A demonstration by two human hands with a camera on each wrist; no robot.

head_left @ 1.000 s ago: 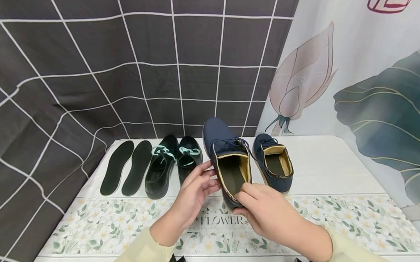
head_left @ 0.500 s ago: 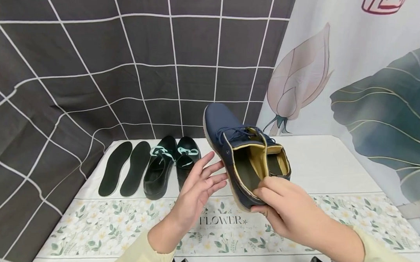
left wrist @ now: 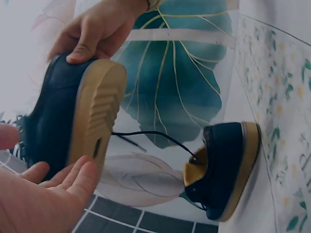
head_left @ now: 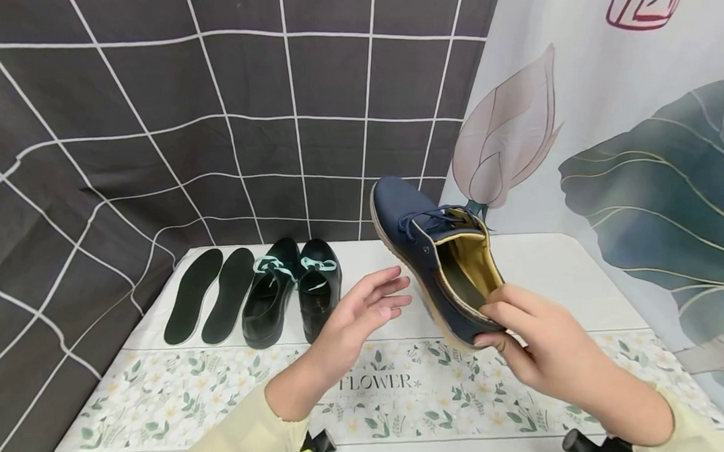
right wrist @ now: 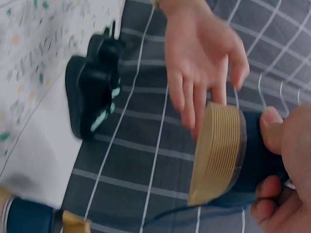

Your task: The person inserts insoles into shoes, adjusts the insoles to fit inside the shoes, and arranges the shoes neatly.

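Observation:
My right hand point(head_left: 551, 342) pinches the heel collar of a navy lace-up shoe point(head_left: 405, 208), fingers inside and thumb outside. The shoe is raised and tilted, toe up and to the left, with a yellow lining and tan sole. Close to its left side, my left hand point(head_left: 358, 313) has its fingers extended and grips nothing. In the left wrist view, a second navy shoe point(left wrist: 226, 165) stands on the table, and a dark lace point(left wrist: 155, 133) stretches between the two. The held shoe hides that second shoe in the head view.
Two black insoles point(head_left: 194, 296) lie side by side at the table's left. Beside them stands a pair of black shoes point(head_left: 267, 303) with mint laces. A floral strip point(head_left: 209, 394) crosses the white table point(head_left: 548, 261). Behind hang a dark grid curtain point(head_left: 253, 80) and a pale leaf-print curtain point(head_left: 512, 125).
The right hand has lifted the navy shoe and carried it rightward, across the second navy shoe. The left hand has come away from the shoe's side.

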